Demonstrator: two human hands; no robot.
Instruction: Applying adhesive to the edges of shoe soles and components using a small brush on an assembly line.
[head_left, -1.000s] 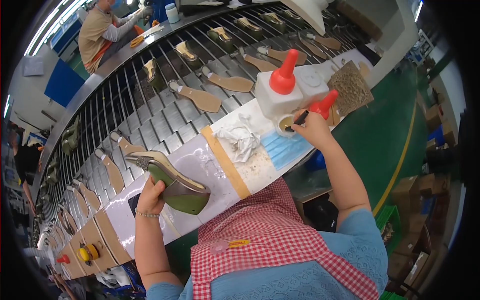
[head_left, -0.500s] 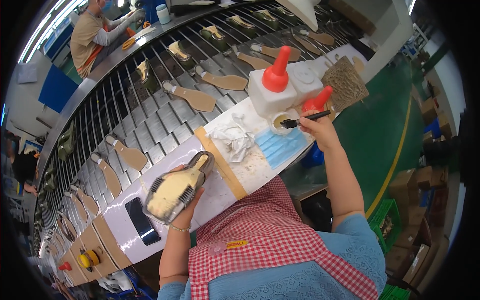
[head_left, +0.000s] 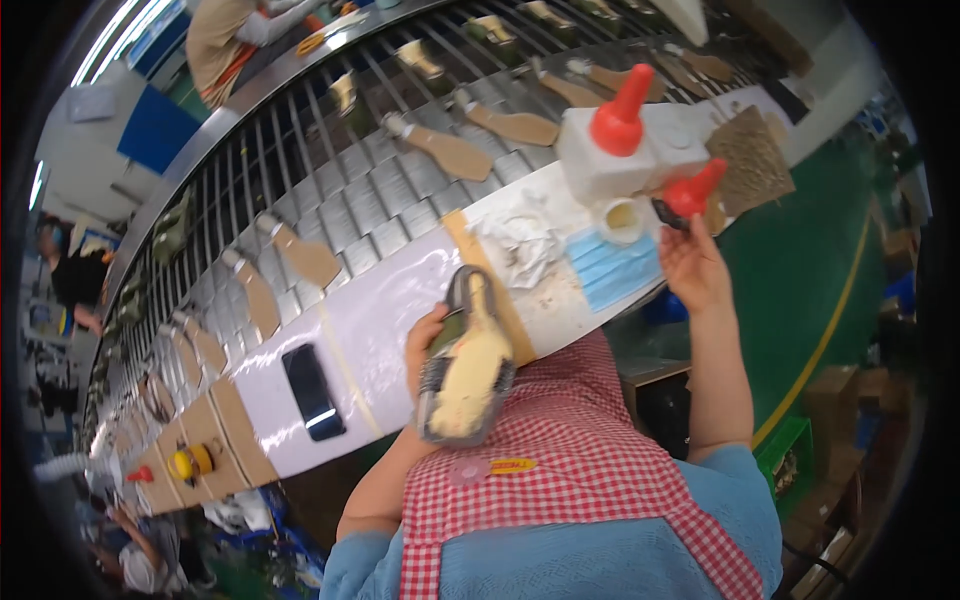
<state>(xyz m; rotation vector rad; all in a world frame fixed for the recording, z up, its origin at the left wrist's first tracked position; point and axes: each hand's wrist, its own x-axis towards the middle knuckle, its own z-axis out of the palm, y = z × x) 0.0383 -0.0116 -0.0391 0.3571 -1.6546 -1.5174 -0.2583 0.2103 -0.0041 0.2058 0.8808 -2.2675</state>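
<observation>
Close to my apron, my left hand (head_left: 424,345) grips a shoe upper (head_left: 472,375) from its left side. The upper is dark and olive, with a cream underside turned up and its narrow end pointing away from me. At the right, my right hand (head_left: 696,268) is raised beside a small white jar (head_left: 620,220) with yellowish contents. A black-handled brush (head_left: 668,213) is at its fingertips, partly hidden and blurred. A red-nozzled bottle (head_left: 692,190) stands just behind these fingers, and a larger white bottle with a red nozzle (head_left: 618,125) stands beyond the jar.
A crumpled white cloth (head_left: 520,245) and a blue face mask (head_left: 612,265) lie on the board. To the left rests a black phone (head_left: 312,392). Shoe soles (head_left: 440,150) and more uppers line the metal conveyor (head_left: 350,210). A co-worker (head_left: 225,45) is across it.
The shoe upper has come nearer my body and turned more upright. My right hand has lifted the brush away from the jar's mouth to the right. The whole view has shifted.
</observation>
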